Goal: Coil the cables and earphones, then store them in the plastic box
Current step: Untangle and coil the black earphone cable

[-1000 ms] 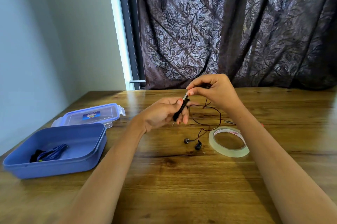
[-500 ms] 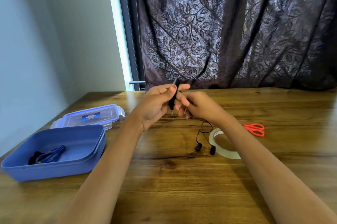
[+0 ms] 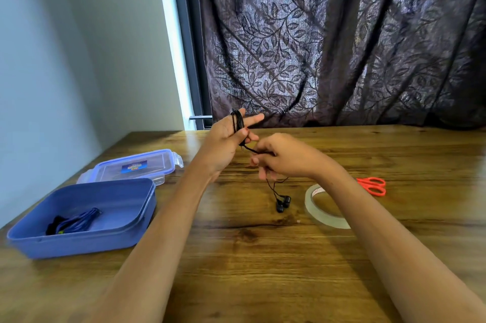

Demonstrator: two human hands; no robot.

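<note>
1. Nearest us, at the left of the wooden table (image 3: 236, 270), the plastic box (image 3: 79, 245) stands open with a coiled blue cable (image 3: 79, 220) lying inside; the earphones (image 3: 238, 123) go there once wound.
2. Further in, the earbuds (image 3: 282, 203) dangle on or just above the table, we cannot tell which, beside the tape roll (image 3: 310, 200). Little cord is left below the right hand (image 3: 286, 158), so we judge the winding nearly done.
3. Our right hand has curled fingers pinching the black cord (image 3: 251, 150). We should feed it with light, even tension, letting it slide through the pinch instead of tugging, so the buds do not swing into the tape roll.
4. Just beyond, our left hand (image 3: 223, 146) is raised, two fingers fairly straight and narrowly parted, the cord wound round them in a tight coil that the thumb seems to pin. We should lay each new turn beside the last, hold the finger gap steady, and wind loosely enough for the coil to slip off whole.
5. Orange scissors (image 3: 373, 186) lie to the right and the clear lid (image 3: 136, 167) behind the box, both well apart from the hands.
6. Farthest hangs the dark leaf-patterned curtain (image 3: 342, 46).
</note>
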